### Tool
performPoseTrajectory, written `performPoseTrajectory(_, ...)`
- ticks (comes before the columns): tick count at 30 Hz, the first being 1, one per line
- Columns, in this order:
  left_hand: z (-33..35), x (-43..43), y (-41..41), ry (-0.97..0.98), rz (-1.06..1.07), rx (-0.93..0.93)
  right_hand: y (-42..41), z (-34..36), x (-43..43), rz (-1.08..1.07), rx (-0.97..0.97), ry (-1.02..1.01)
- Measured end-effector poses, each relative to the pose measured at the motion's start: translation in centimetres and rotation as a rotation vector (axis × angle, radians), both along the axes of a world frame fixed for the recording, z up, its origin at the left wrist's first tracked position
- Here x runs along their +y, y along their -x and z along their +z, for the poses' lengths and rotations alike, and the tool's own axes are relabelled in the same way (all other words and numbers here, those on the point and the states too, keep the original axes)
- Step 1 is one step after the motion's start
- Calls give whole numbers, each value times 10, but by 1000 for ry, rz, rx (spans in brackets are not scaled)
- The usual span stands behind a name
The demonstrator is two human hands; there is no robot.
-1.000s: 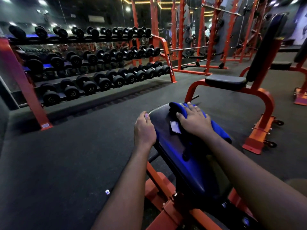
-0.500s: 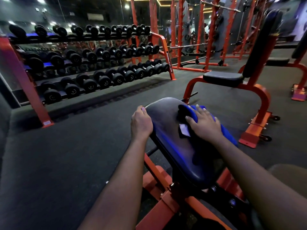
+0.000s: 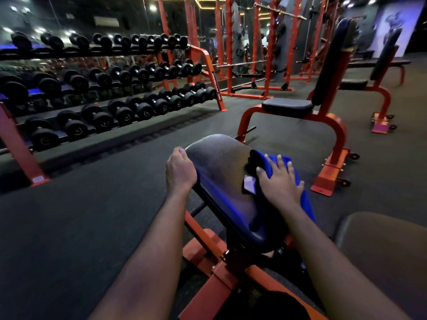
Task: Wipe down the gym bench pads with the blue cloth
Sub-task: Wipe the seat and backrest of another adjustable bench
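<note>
- Mostly covered by the right hand (image 3: 280,183), the blue cloth (image 3: 308,204) lies on the right side of the bench pad (image 3: 221,172). Only its far bunched end and a strip hanging over the pad's right edge show.
- That hand lies flat on the cloth with fingers straight and spread, pressing it down. A small white tag (image 3: 250,184) pokes out just left of the thumb, and nothing on it can be read.
- On the other side, the left hand (image 3: 180,172) grips the pad's left edge. The thumb sits on top, while the fingers curl down over the side and are hidden.
- Shadow and blue glare take up the near end of the dark pad, and the forearms cross in front of it.
- Below it the orange frame (image 3: 208,250) is partly hidden by the pad and arms and is cut off at the bottom edge.
- At the lower right, a dull brown shape (image 3: 381,250) runs out of view, and I cannot tell what it is.
- Across the dark floor (image 3: 80,204), a second bench (image 3: 287,107) stands well apart, its backrest upright.
- To the left is a dumbbell rack (image 3: 215,77). Its farther rows fade into blur and its left end is cropped.
- Orange racks (image 3: 231,54) behind are dim.
</note>
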State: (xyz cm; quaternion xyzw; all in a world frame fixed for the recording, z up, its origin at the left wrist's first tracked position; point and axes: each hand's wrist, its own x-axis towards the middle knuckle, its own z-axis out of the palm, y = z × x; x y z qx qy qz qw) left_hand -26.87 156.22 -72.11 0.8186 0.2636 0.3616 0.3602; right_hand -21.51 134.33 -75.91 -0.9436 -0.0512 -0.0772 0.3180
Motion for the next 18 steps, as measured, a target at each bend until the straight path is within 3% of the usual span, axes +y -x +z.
performPoseTrajectory(8, -1, -1, 2, 5, -18, 5, -22, 15, -3, -195, 184, -147)
performPoseTrajectory(13, -4, 1, 1, -6, -24, -9, 40, -12, 5, -188, 108, -89)
performPoseTrajectory(18, -3, 2, 0, -13, -26, 14, 7, 2, -9, -180, 165, -152)
